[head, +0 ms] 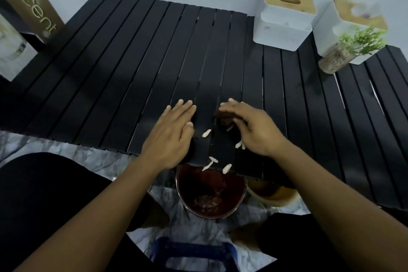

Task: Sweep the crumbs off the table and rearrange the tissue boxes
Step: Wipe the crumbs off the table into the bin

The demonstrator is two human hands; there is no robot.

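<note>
Crumbs (206, 133) lie on the black slatted table (123, 77) between a flat, open-fingered left hand (171, 137) and a right hand (251, 128) gripping a dark cloth (223, 117), above the bowl (210, 192).

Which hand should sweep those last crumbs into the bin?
The right hand: it already grips a dark cloth just behind the white crumbs, in line with the bin below the table edge. The left hand lies flat, empty, beside them.
</note>
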